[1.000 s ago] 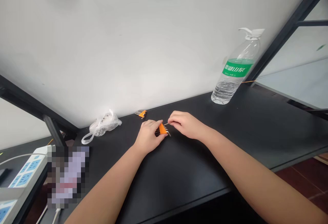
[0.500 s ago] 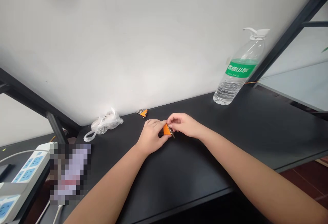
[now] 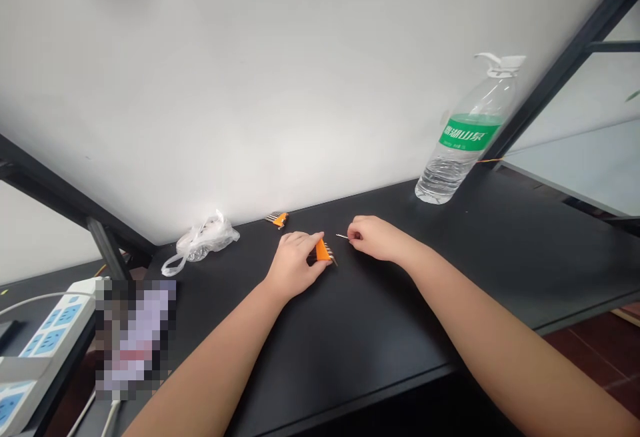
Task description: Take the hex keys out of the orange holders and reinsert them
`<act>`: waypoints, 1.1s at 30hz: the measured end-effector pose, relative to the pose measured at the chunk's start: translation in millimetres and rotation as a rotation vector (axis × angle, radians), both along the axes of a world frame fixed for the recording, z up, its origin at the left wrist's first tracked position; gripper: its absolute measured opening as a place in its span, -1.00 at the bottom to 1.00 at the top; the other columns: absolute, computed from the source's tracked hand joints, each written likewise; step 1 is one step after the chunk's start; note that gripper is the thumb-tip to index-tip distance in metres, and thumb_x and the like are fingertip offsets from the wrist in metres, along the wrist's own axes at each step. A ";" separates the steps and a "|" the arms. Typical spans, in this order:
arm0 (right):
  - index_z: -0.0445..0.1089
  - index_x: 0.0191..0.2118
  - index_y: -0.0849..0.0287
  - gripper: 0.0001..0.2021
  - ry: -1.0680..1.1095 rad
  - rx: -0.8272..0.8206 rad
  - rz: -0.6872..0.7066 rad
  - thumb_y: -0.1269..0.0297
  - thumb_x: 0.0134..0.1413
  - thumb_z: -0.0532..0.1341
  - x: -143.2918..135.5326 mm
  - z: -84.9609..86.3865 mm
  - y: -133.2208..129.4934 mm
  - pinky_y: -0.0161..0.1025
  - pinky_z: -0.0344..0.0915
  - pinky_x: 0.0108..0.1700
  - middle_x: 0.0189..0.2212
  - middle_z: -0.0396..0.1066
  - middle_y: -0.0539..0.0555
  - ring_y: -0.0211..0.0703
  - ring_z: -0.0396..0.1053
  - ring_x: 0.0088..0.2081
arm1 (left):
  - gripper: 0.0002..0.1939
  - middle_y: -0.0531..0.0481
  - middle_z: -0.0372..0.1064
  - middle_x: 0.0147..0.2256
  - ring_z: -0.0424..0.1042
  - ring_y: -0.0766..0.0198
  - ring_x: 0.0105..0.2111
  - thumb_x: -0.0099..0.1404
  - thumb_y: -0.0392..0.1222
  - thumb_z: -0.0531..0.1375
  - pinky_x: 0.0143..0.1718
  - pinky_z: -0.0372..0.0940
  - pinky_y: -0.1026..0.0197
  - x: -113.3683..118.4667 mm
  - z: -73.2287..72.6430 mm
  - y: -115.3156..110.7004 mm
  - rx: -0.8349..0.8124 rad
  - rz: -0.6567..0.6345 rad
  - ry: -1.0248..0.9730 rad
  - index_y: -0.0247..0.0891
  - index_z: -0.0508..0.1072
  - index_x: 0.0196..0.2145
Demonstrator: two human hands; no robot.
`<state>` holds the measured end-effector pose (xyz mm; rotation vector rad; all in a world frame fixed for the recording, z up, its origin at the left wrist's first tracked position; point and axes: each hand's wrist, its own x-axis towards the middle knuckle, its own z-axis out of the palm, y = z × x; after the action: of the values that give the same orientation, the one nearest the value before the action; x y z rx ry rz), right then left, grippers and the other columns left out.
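- Black desk (image 3: 350,337) against pale wall (image 3: 300,77), dark frame bars at left and right of frame.
- Orange holder (image 3: 323,250) at centre of frame, just above the desk or touching it, can't tell which; metal key ends poke out its right side.
- Left hand (image 3: 295,265): nearly closed, thumb and fingers pinching orange holder by opposite edges.
- Right hand (image 3: 377,238): fingertips closed on thin metal rod (image 3: 342,236), tip pointing left, apart from orange holder.
- Handling, judged: orange holder likely stiff plastic, light, a bit weighted by the metal. Best hold is the flat orange body, off the key ends.
- Rod looks light, rigid, smooth; may roll or slip in a loose pinch. Take near one end, other end free. Neither looks fragile.
- Containers: orange holder carries several keys, count unclear, partly hidden by the hand.
- Second orange holder (image 3: 281,221), centre, near the wall, lies on desk with several metal keys in it.
- Clear bottle (image 3: 471,131), upper right, green label, white top on, clear liquid in lower part; likely heaviest thing here, sides may give when squeezed.
- Plastic bag (image 3: 209,240), left of centre, thin, crumpled, pale contents, can't tell what.
- Power strip (image 3: 60,320) lower left; blurred patch beside it unreadable.
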<state>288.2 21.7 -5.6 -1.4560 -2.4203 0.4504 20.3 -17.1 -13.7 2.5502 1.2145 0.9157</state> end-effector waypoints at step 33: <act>0.35 -0.40 0.10 -0.88 0.144 0.070 0.078 0.47 0.07 0.19 -21.6 30.6 -26.9 -0.25 0.20 -0.36 -0.42 0.41 -0.02 -0.20 0.32 -0.44 | -0.42 -0.09 0.55 -0.05 0.48 -0.03 0.03 0.24 -0.06 0.39 0.16 0.26 -0.18 -1.0 0.8 -1.9 -0.018 0.009 0.010 -0.09 0.43 0.20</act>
<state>266.5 -5.2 25.1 -1.2591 -2.3605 0.4665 19.3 -18.9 -12.9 2.5400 1.2325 0.8906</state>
